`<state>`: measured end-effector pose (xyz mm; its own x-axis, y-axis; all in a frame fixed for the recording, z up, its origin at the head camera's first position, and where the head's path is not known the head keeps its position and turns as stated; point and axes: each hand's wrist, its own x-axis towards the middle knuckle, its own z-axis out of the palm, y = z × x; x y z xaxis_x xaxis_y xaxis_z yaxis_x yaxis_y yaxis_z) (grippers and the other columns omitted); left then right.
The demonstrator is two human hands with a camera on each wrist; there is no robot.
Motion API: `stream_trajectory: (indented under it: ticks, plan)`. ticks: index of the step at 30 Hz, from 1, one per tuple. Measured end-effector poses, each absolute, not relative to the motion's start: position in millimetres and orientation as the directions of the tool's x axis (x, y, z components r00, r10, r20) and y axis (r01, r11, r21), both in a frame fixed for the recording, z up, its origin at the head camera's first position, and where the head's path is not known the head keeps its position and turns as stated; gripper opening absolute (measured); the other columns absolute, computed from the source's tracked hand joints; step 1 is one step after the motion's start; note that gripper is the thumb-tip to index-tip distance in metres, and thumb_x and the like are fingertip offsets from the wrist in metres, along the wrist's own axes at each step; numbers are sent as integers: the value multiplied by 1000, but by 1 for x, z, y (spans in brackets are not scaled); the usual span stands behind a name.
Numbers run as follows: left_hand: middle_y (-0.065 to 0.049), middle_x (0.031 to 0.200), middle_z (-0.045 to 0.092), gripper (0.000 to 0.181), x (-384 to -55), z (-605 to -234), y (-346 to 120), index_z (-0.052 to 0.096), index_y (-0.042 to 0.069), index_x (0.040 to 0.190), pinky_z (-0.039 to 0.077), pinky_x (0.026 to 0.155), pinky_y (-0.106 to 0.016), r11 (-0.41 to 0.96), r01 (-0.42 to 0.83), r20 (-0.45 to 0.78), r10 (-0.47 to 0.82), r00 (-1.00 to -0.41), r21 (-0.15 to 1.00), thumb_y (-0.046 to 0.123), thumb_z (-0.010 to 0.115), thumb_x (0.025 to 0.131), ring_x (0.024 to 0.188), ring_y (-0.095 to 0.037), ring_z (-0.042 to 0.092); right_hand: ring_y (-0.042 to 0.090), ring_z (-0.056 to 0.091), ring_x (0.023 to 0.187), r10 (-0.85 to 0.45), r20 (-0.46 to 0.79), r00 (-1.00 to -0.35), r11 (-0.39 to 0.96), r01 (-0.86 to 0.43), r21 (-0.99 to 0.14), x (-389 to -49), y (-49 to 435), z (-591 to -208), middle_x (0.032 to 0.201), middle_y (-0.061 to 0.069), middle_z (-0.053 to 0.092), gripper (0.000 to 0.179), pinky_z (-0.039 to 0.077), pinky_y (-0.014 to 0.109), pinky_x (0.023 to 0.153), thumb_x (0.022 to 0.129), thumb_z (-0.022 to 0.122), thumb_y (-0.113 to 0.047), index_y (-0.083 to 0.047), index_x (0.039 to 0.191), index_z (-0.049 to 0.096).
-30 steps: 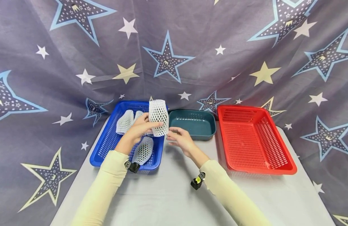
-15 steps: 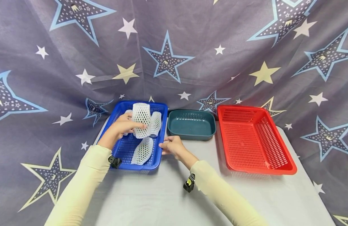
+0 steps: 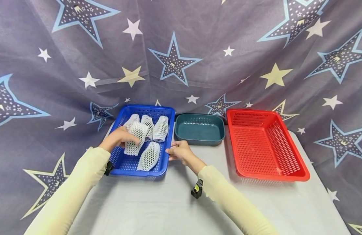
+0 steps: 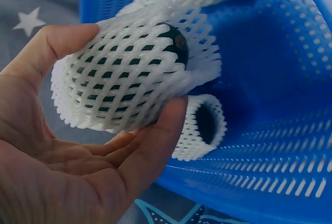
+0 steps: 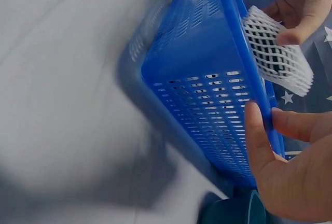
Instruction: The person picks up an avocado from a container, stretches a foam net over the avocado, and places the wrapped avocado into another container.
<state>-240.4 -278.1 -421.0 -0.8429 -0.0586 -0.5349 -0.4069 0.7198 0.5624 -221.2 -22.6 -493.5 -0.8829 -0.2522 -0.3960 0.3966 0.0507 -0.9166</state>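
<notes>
In the head view my left hand holds a dark green fruit in a white foam net sleeve, tilted over the left part of the blue basket. The left wrist view shows thumb and fingers around the foam net; the dark fruit, with a brownish spot at its end, shows at the sleeve's opening. Several other white foam sleeves lie in the basket, one nearer the front. My right hand pinches the basket's right rim, thumb and fingers on either side in the right wrist view.
A dark teal tray stands just right of the blue basket. Farther right is a large red basket. All stand on a pale grey table before a star-patterned cloth.
My left hand has carried the sleeved fruit leftward and lower, from the basket's right rim to its left part. My right hand has moved down and now grips the rim.
</notes>
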Motion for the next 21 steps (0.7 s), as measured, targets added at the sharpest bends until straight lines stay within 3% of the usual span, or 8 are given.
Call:
stream_trajectory:
  ticks: [4, 8, 17, 21]
  plan:
    - [-17, 102, 53, 72, -242, -427, -279, 45, -12, 121, 59, 77, -39, 774, -414, -588, -67, -806, 479, 17, 77, 64, 75, -24, 59, 10, 62, 57, -248, -397, -884, 47, 398, -916, -221, -23, -493, 74, 2, 60, 27, 59, 24, 55, 89, 68, 12, 14, 113, 56]
    - [-28, 129, 54, 89, -240, -433, -277, 38, -16, 140, 59, 89, -45, 788, -433, -652, -54, -756, 437, 16, 76, 66, 100, -35, 64, 9, 62, 56, -246, -403, -882, 53, 403, -914, -222, -23, -492, 73, 2, 59, 27, 58, 21, 52, 89, 67, 11, 14, 114, 56]
    - [-39, 135, 51, 82, -242, -442, -274, 36, -20, 135, 58, 93, -47, 812, -463, -730, -69, -680, 355, 12, 72, 68, 117, -48, 60, 10, 62, 57, -245, -408, -879, 64, 406, -912, -222, -22, -490, 73, 3, 60, 26, 60, 25, 56, 90, 67, 11, 15, 113, 56]
    - [-38, 131, 53, 76, -247, -443, -273, 38, -19, 131, 56, 96, -46, 843, -453, -774, -71, -629, 291, 13, 69, 69, 115, -44, 60, 10, 63, 58, -248, -412, -877, 71, 407, -910, -222, -22, -490, 73, 3, 60, 25, 63, 31, 64, 90, 67, 11, 14, 112, 57]
